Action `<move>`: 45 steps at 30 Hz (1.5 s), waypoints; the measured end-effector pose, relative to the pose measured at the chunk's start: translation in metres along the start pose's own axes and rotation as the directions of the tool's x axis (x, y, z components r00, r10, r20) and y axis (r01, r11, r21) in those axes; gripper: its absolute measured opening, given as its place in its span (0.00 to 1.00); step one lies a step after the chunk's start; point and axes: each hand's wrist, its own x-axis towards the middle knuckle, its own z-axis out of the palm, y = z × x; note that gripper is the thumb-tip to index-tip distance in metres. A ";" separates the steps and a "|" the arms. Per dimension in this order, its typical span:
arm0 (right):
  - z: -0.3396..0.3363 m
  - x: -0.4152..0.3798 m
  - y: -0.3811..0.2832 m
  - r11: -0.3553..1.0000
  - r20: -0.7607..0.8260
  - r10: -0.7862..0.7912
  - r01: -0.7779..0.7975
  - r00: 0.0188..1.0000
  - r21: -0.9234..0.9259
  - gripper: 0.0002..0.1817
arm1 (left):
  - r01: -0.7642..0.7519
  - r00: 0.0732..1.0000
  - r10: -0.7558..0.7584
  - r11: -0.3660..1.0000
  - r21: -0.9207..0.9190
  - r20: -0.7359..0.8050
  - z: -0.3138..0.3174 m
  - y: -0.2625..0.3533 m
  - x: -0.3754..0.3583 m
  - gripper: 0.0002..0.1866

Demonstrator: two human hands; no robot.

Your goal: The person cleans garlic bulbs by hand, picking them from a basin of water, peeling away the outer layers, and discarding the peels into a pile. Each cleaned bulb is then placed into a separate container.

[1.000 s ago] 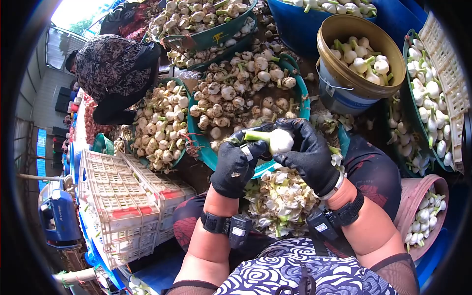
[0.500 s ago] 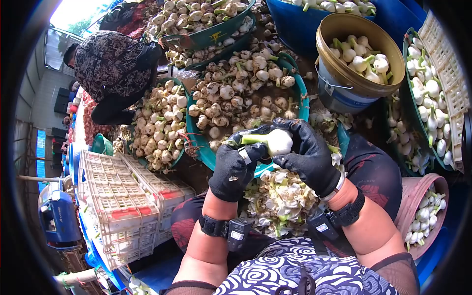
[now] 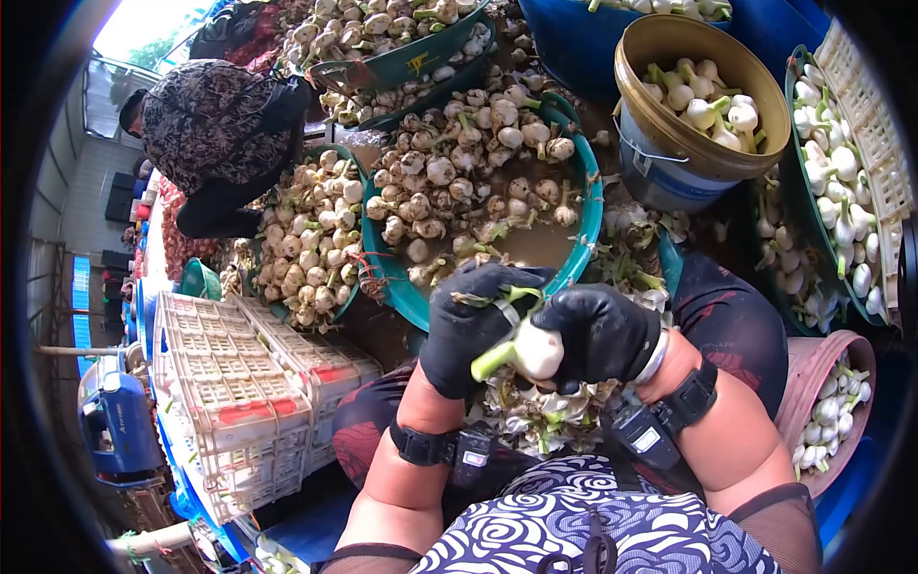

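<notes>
At the left, a person (image 3: 215,124) bends above white plastic crates (image 3: 239,392). The black-gloved left hand (image 3: 478,320), curled nearly closed, seems to pinch a green strip (image 3: 522,293) by the near rim of a teal tub (image 3: 586,215). Between the hands, a white garlic bulb (image 3: 538,352) points its stem leftward, held in the bent fingers of the gloved right hand (image 3: 601,335). A pink bucket (image 3: 798,392) of bulbs stands farther right.
</notes>
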 end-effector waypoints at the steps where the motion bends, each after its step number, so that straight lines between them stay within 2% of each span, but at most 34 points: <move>1: 0.004 -0.004 -0.002 0.996 0.018 0.033 -0.035 0.999 0.085 0.12 | -0.042 0.997 0.042 0.999 0.000 0.061 -0.002 -0.004 -0.001 0.16; 2: 0.004 -0.004 -0.005 0.996 0.019 0.034 -0.036 0.999 0.085 0.12 | -0.042 0.997 0.042 0.999 0.001 0.060 -0.002 -0.003 -0.004 0.16; 3: 0.002 -0.004 -0.010 0.992 0.056 0.024 -0.031 0.998 0.119 0.13 | 0.094 0.993 -0.112 0.949 -0.302 -0.042 -0.001 0.002 -0.005 0.20; 4: 0.001 -0.003 -0.016 0.988 0.093 0.010 -0.024 0.996 0.150 0.14 | 0.177 0.956 -0.281 0.791 -0.585 -0.090 -0.001 0.007 -0.004 0.23; 5: -0.005 0.001 -0.017 0.992 0.131 -0.109 0.099 0.985 0.078 0.17 | 0.264 0.957 -0.289 0.871 -0.414 0.001 -0.011 -0.003 -0.008 0.28; 6: -0.009 0.006 -0.014 0.984 0.050 -0.166 0.162 0.985 0.072 0.18 | 0.316 0.926 -0.378 0.797 -0.514 -0.016 -0.011 -0.009 -0.011 0.25; 8: -0.015 0.007 -0.019 0.973 0.026 -0.210 0.212 0.977 -0.089 0.19 | 0.413 0.879 -0.468 0.653 -0.635 0.091 -0.012 -0.010 -0.018 0.24; 9: -0.014 0.007 -0.019 0.974 0.025 -0.208 0.209 0.978 -0.087 0.19 | 0.433 0.876 -0.471 0.683 -0.588 0.098 -0.009 -0.009 -0.018 0.23; 12: -0.008 0.009 -0.016 0.981 0.035 -0.193 0.194 0.980 -0.007 0.20 | 0.316 0.889 -0.458 0.598 -0.736 0.010 0.004 -0.003 -0.016 0.22; 13: -0.009 0.012 -0.016 0.980 0.036 -0.198 0.199 0.979 -0.010 0.20 | 0.313 0.898 -0.438 0.697 -0.645 -0.039 0.002 -0.004 -0.016 0.20; 16: -0.005 0.015 -0.016 0.978 0.008 -0.206 0.206 0.979 -0.018 0.19 | 0.337 0.876 -0.480 0.684 -0.647 -0.052 -0.002 -0.007 -0.014 0.18; 20: 0.000 0.021 -0.010 0.952 -0.134 -0.304 0.294 0.943 -0.085 0.14 | 0.376 0.878 -0.470 0.794 -0.477 -0.090 -0.010 -0.007 -0.013 0.16; 21: 0.002 0.020 -0.009 0.721 -0.159 -0.555 0.377 0.817 -0.581 0.11 | 0.355 0.883 -0.453 0.814 -0.459 -0.121 -0.010 -0.013 -0.014 0.12; 22: 0.004 0.018 -0.010 0.287 -0.032 -0.754 0.286 0.656 -0.914 0.07 | 0.354 0.883 -0.454 0.815 -0.459 -0.124 -0.011 -0.019 -0.014 0.12; 24: 0.017 0.013 -0.006 -0.218 0.392 -0.806 0.393 0.443 -0.893 0.04 | 0.285 0.884 -0.442 0.769 -0.573 -0.152 -0.017 -0.028 -0.013 0.10; 25: 0.019 0.006 0.000 -0.241 0.386 -0.611 0.302 0.691 -0.922 0.07 | 0.197 0.921 -0.332 0.848 -0.492 -0.204 -0.019 -0.028 -0.012 0.10; 26: 0.018 0.000 0.005 -0.288 0.317 -0.364 0.218 0.876 -0.932 0.09 | 0.196 0.920 -0.332 0.850 -0.489 -0.208 -0.022 -0.026 -0.012 0.10; 27: 0.014 0.000 0.009 -0.214 0.123 -0.044 0.111 0.991 -0.970 0.12 | 0.274 0.891 -0.413 0.821 -0.500 -0.189 -0.023 -0.024 -0.013 0.10; 28: 0.010 0.001 0.013 -0.178 -0.075 0.289 -0.023 0.954 -0.984 0.14 | 0.354 0.856 -0.491 0.785 -0.508 -0.163 -0.024 -0.022 -0.014 0.10; 29: 0.012 0.003 0.011 -0.327 -0.201 0.371 -0.075 0.907 -0.942 0.16 | 0.336 0.870 -0.466 0.799 -0.499 -0.162 -0.021 -0.026 -0.014 0.10; 30: 0.003 -0.001 0.012 -0.216 -0.165 0.137 -0.134 0.977 -0.967 0.14 | 0.336 0.869 -0.468 0.797 -0.502 -0.161 -0.017 -0.024 -0.014 0.10; 31: -0.004 0.003 0.009 -0.145 -0.053 -0.202 -0.083 0.978 -0.986 0.15 | 0.287 0.880 -0.435 0.807 -0.516 -0.191 -0.011 -0.021 -0.012 0.10; 32: -0.009 0.007 0.004 -0.095 0.041 -0.524 -0.010 0.851 -0.995 0.16 | 0.238 0.890 -0.401 0.816 -0.527 -0.219 -0.007 -0.019 -0.011 0.09; 33: -0.011 0.008 -0.002 0.182 0.012 -0.626 0.160 0.780 -0.970 0.18 | 0.233 0.907 -0.363 0.853 -0.467 -0.212 -0.005 -0.019 -0.011 0.09; 34: -0.005 0.006 -0.012 0.417 -0.058 -0.707 0.349 0.705 -0.840 0.21 | 0.235 0.909 -0.363 0.853 -0.466 -0.206 -0.004 -0.017 -0.010 0.09; 35: -0.001 0.004 -0.017 0.338 0.017 -0.754 0.409 0.657 -0.848 0.19 | 0.249 0.922 -0.329 0.908 -0.337 -0.206 -0.003 -0.012 -0.008 0.10; 36: -0.002 0.004 -0.017 0.342 0.008 -0.756 0.405 0.654 -0.848 0.19 | 0.254 0.934 -0.294 0.945 -0.204 -0.201 -0.002 -0.010 -0.007 0.10; 37: -0.003 0.004 -0.017 0.259 0.059 -0.736 0.361 0.675 -0.896 0.17 | 0.194 0.957 -0.209 0.977 -0.090 -0.203 -0.001 -0.011 -0.006 0.10; 38: -0.003 0.004 -0.017 0.171 0.108 -0.706 0.317 0.700 -0.933 0.16 | 0.197 0.957 -0.213 0.976 -0.094 -0.200 -0.001 -0.010 -0.006 0.10; 39: 0.002 0.003 -0.017 0.272 0.035 -0.695 0.308 0.718 -0.912 0.12 | 0.159 0.970 -0.151 0.987 0.026 -0.192 0.000 -0.005 -0.004 0.10; 40: 0.000 0.004 -0.017 0.273 0.033 -0.694 0.305 0.720 -0.912 0.12 | 0.116 0.980 -0.090 0.982 0.146 -0.177 0.000 -0.001 -0.003 0.10; 42: -0.005 0.009 -0.017 0.137 0.142 -0.666 0.308 0.732 -0.942 0.08 | 0.058 0.988 -0.028 0.977 0.205 -0.149 0.000 0.003 -0.002 0.10; 43: -0.005 0.009 -0.014 0.135 0.143 -0.667 0.308 0.731 -0.942 0.08 | 0.039 0.992 -0.009 0.969 0.242 -0.124 0.001 0.004 -0.001 0.10; 45: 0.001 0.010 -0.006 -0.053 0.178 -0.661 0.191 0.729 -0.980 0.05 | 0.043 0.990 -0.012 0.975 0.218 -0.142 0.002 0.000 -0.002 0.08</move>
